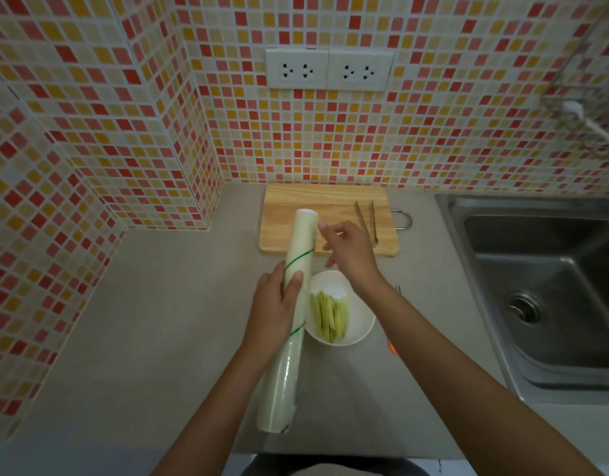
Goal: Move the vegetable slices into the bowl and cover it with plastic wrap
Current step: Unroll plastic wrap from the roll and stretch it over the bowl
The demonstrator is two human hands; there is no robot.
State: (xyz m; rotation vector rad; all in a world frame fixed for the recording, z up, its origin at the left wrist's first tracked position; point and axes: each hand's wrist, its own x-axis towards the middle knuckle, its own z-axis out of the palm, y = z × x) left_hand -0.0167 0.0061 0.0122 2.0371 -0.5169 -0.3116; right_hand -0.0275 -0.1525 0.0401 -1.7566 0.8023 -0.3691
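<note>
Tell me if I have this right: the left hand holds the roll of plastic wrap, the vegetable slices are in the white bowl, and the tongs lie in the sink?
Not quite. The head view shows the tongs lying on the wooden cutting board, not in the sink. The rest holds: the left hand holds the roll of plastic wrap, and the vegetable slices are in the white bowl.
</note>
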